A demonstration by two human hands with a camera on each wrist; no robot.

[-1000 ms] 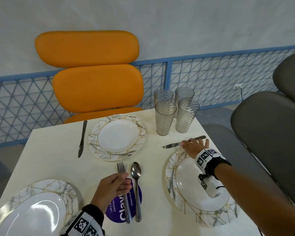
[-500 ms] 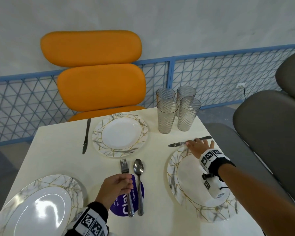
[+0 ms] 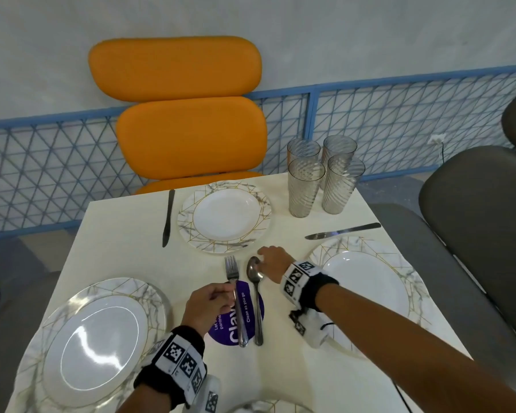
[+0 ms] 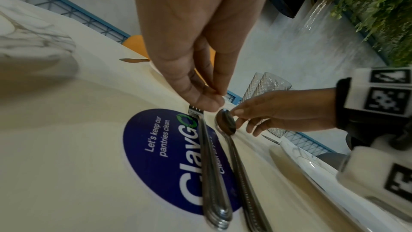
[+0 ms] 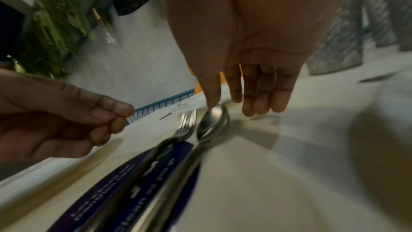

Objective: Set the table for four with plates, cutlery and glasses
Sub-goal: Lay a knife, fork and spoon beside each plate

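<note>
A fork and a spoon lie side by side across a purple round sticker in the middle of the cream table. My left hand pinches the fork at its neck with thumb and forefinger; the fork lies flat. My right hand has straight fingers, and its thumb tip touches the spoon's bowl. Marbled plates stand at the far side, right and left. One knife lies beyond the right plate, another left of the far plate.
Several ribbed glasses stand bunched at the table's far right corner. An orange chair is behind the far plate and a grey chair on the right. The rim of a near plate shows at the bottom edge.
My right hand has left the knife by the right plate and moved left to the spoon's bowl. My left hand has stayed at the fork.
</note>
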